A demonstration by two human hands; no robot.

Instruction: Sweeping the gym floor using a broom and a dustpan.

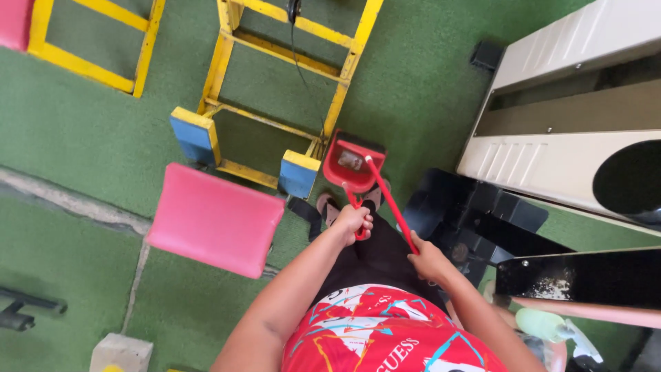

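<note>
My left hand (353, 222) is clamped round the red handle of the dustpan (352, 165), fingers curled tight so the pan hangs upright just above the green floor (427, 76), near the corner of the yellow frame (275, 124). My right hand (428, 260) grips a thin red stick (389, 201), fingers closed on its upper end; the stick slants down to the pan's mouth, I judge so its far end can push dirt in. What that far end carries I cannot make out; it is lost against the pan. Something pale lies inside the pan, too small to tell. My feet are mostly hidden behind pan and hand. A pink pad (215, 220) sits beside my left arm, a white casing (551, 148) is cut off at the right edge.
</note>
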